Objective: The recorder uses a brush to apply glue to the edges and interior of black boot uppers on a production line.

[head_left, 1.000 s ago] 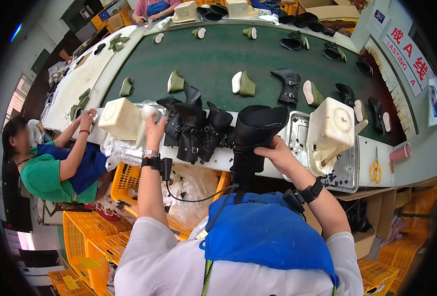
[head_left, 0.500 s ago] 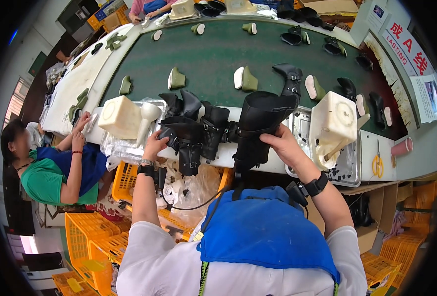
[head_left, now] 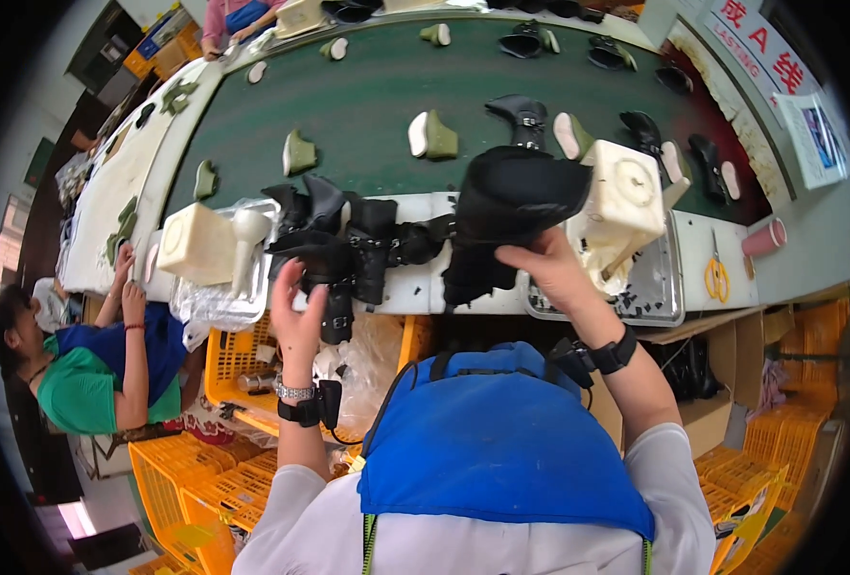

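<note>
A black boot (head_left: 516,196) hangs at the bench's front edge, with my right hand (head_left: 551,273) closed on its right side, thumb on the near face. Its wide dark part is tilted toward the right. My left hand (head_left: 297,321) is raised with thumb and fingers spread, just in front of a buckled black boot (head_left: 337,311), and holds nothing. Other black buckled boots (head_left: 372,249) lie bunched on the bench between my hands. Past the held boot, another black boot (head_left: 525,120) rests on the green belt (head_left: 348,110).
Cream block-shaped stands sit in a left tray (head_left: 262,302) and a right metal tray (head_left: 669,311). Yellow scissors (head_left: 717,273) and a pink cup (head_left: 765,238) lie at right. Green shoes (head_left: 439,137) dot the belt. Orange crates (head_left: 233,359) stand below; a co-worker (head_left: 99,374) sits at left.
My left hand has come off the buckled boot and its fingers have opened. The boot in my right hand has tipped, and its near side has turned. The whole view has shifted slightly.
</note>
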Demonstrator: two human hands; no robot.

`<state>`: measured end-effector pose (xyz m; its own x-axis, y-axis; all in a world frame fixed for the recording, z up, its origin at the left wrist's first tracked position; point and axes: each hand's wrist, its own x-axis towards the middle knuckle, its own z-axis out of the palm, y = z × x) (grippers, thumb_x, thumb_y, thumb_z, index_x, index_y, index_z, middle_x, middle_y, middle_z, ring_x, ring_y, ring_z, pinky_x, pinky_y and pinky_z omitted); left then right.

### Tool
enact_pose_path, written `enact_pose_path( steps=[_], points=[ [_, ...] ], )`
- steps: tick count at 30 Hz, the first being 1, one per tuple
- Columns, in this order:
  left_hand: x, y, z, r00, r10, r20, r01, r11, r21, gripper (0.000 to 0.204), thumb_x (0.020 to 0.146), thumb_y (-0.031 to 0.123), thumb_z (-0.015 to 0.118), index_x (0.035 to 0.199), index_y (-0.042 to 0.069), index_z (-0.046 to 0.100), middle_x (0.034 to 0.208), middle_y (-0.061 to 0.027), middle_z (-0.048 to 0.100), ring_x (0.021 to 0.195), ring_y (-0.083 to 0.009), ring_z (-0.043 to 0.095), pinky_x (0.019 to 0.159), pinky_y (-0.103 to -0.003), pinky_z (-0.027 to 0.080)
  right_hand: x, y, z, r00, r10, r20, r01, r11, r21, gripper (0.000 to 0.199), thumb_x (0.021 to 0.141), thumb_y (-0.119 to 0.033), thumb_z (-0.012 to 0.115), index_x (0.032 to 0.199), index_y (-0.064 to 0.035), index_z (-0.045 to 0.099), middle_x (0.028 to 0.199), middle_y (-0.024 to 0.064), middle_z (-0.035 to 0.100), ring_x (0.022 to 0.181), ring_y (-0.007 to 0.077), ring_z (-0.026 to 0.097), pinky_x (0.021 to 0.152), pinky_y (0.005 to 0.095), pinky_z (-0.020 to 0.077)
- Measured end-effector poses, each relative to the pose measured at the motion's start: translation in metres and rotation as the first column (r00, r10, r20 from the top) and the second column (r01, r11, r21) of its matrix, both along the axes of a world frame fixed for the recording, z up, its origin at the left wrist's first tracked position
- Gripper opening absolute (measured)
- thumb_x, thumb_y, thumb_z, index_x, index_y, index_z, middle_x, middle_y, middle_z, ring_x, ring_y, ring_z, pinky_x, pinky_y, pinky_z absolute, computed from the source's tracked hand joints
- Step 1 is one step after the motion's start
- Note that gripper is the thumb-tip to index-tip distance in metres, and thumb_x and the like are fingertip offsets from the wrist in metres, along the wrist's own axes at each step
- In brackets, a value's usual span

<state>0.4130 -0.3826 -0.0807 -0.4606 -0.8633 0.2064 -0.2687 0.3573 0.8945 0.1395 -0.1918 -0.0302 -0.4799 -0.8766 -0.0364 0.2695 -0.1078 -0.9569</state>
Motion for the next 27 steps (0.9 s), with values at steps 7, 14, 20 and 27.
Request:
enact_pose_path(
  steps=[7, 14, 20, 27],
  points=[
    [-0.125, 0.059, 0.066, 0.421, -0.897, -0.131, 0.841, 0.333, 0.425, 0.091, 0.058, 0.021, 0.081, 0.132, 0.001, 0.031, 0.132, -0.0127, 0.037, 0.121, -0.0198, 0.035, 0.1, -0.032, 0.03, 0.002, 0.027, 0.001, 0.968, 0.237, -0.089, -0.226, 0.967, 0.116, 0.038, 0.07, 0.004, 0.063, 0.107, -0.0005, 0.055, 0.101, 0.0078, 0.06, 0.099, 0.0157, 0.054, 0.084, 0.0299, 0.045],
    [-0.169, 0.095, 0.067, 0.39, -0.921, -0.009, 0.881, 0.371, 0.293, 0.087, 0.057, 0.018, 0.08, 0.129, 0.001, 0.033, 0.127, -0.0137, 0.041, 0.118, -0.0229, 0.039, 0.099, -0.034, 0.031, -0.025, 0.069, -0.009, 0.913, 0.238, -0.332, -0.193, 0.967, 0.164, 0.036, 0.083, -0.009, 0.058, 0.117, 0.0008, 0.05, 0.113, 0.0104, 0.056, 0.106, 0.0197, 0.051, 0.092, 0.0336, 0.0407],
    [-0.19, 0.129, 0.064, 0.541, -0.839, 0.052, 0.84, 0.542, 0.01, 0.096, 0.056, 0.006, 0.076, 0.132, 0.004, 0.017, 0.122, -0.0164, 0.039, 0.114, -0.0246, 0.042, 0.095, -0.036, 0.035, -0.04, 0.104, -0.023, 0.756, 0.018, -0.655, -0.021, 1.0, 0.004, 0.045, 0.078, -0.019, 0.062, 0.118, -0.0038, 0.05, 0.113, 0.0137, 0.055, 0.106, 0.0245, 0.052, 0.093, 0.0336, 0.0389],
    [-0.21, 0.138, 0.049, 0.68, -0.705, 0.2, 0.731, 0.672, -0.116, 0.085, 0.063, 0.003, 0.071, 0.133, 0.003, 0.022, 0.125, -0.0153, 0.038, 0.112, -0.0235, 0.041, 0.096, -0.033, 0.032, -0.038, 0.131, -0.004, 0.395, -0.549, -0.737, 0.493, 0.803, -0.334, 0.026, 0.071, -0.029, 0.067, 0.083, -0.0067, 0.064, 0.079, 0.008, 0.06, 0.077, 0.0274, 0.055, 0.069, 0.0366, 0.043]
  ],
)
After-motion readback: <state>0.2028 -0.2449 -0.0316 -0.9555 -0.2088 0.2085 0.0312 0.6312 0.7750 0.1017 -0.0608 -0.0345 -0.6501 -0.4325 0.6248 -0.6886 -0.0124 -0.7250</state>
